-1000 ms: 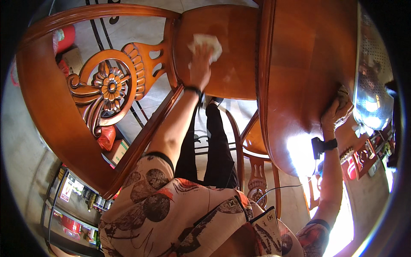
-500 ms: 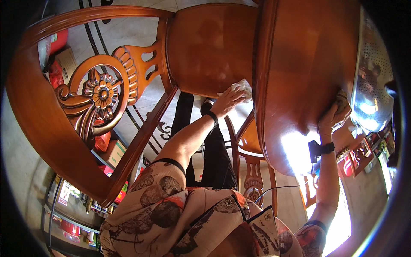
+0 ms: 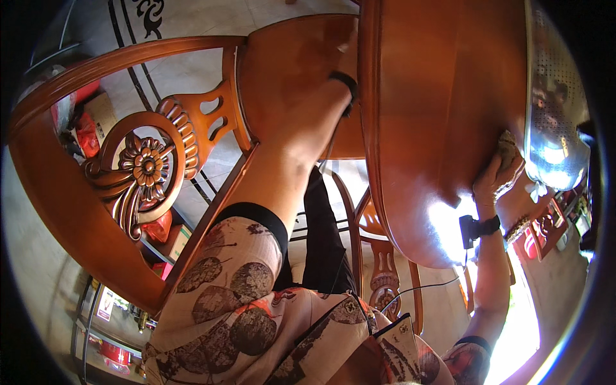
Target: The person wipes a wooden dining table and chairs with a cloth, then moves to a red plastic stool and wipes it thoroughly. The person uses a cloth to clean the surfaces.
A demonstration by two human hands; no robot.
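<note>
My left forearm (image 3: 292,147) reaches over the seat (image 3: 282,70) of a wooden chair. The left hand itself is hidden beyond its black wristband (image 3: 346,86), under the edge of the brown wooden table (image 3: 443,96), so its grip does not show. On the tabletop, near its right side, rests my right hand (image 3: 499,176), closed around a crumpled cloth (image 3: 509,142). A black device (image 3: 471,230) is strapped to that wrist, with a thin cable running from it.
The chair's carved back (image 3: 149,165) stands on the left. A perforated, shiny cover (image 3: 555,109) lies along the table's right side. Another carved chair (image 3: 385,269) is below the table. Shelves with a red container (image 3: 114,354) stand at lower left.
My left arm has stretched forward over the seat; its hand, which held a white cloth at the seat's near edge, has slipped behind the table edge. My right hand has barely moved.
</note>
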